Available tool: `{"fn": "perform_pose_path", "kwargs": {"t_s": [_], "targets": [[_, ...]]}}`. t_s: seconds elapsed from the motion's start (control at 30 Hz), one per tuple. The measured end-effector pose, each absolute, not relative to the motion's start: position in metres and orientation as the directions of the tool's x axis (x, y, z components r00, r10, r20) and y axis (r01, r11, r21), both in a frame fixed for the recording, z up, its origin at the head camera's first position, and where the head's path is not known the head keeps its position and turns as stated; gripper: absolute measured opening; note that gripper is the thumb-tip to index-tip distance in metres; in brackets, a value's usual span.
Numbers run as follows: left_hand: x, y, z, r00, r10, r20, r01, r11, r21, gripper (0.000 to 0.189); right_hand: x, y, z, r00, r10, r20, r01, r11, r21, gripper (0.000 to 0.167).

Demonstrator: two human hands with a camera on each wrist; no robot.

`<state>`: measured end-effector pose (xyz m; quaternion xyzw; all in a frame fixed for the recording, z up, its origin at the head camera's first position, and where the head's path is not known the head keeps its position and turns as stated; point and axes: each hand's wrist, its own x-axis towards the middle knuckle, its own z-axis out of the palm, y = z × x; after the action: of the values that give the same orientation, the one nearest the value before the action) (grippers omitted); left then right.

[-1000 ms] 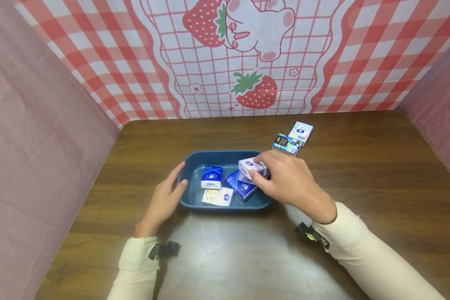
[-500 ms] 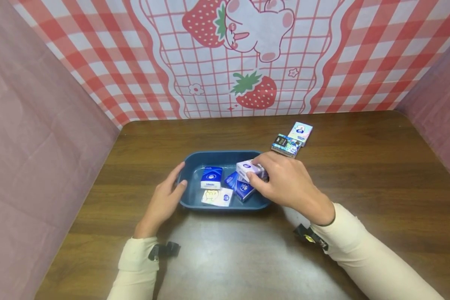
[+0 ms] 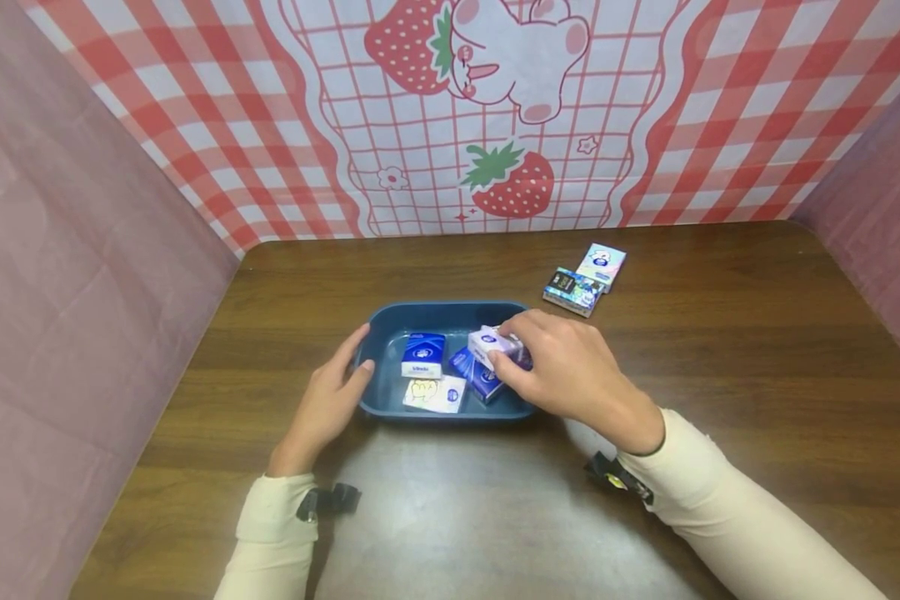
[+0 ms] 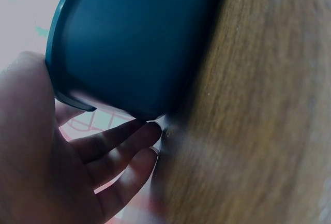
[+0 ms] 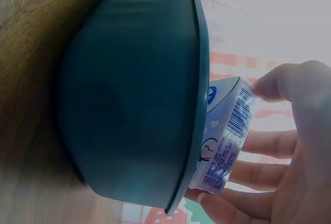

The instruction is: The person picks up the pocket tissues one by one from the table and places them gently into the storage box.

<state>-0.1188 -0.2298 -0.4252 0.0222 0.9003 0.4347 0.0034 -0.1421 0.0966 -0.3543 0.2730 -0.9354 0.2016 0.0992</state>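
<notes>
My right hand [image 3: 570, 358] grips a lilac-and-white tissue pack [image 3: 487, 346] between thumb and fingers over the right end of a blue plastic basin [image 3: 450, 317]. In the right wrist view the tissue pack [image 5: 227, 136] tilts beside the rim, its barcode side showing. Under it in the head view lie dark blue tissue packs [image 3: 483, 385], partly covered. A blue pack with a white end [image 3: 423, 350] sits left of these, and a white pack with a yellow cartoon [image 3: 437, 395] lies in front. My left hand [image 3: 330, 400] holds the basin's left end, thumb at the rim, fingers along the outer wall.
Behind the basin to the right, a dark floral tissue pack [image 3: 573, 292] touches or overlaps a pastel pack [image 3: 602, 263] on the brown wooden table [image 3: 720, 350]. A red-checked strawberry cloth [image 3: 510, 183] hangs at the back, with pink curtains [image 3: 105, 275] at the sides.
My right hand has moved slightly left with the lilac pack, farther in over the basin and the dark blue packs. My left hand and the basin stay put.
</notes>
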Motion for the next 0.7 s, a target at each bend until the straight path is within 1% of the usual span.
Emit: {"fn": "perform_pose_path", "kwargs": {"t_s": [0.33, 0.7], "targets": [[-0.1186, -0.2295, -0.4251, -0.999, 0.038, 0.006, 0.029, 0.624, 0.781, 0.054, -0.1408, 0.0932, -0.3558, -0.835, -0.48, 0.268, -0.547, 0.778, -0.309, 0.047], [-0.1208, -0.23, -0.4272, -0.999, 0.034, 0.012, 0.031, 0.63, 0.776, 0.054, -0.1402, 0.0934, -0.3564, -0.817, -0.51, 0.269, -0.572, 0.775, -0.268, 0.05]]}}
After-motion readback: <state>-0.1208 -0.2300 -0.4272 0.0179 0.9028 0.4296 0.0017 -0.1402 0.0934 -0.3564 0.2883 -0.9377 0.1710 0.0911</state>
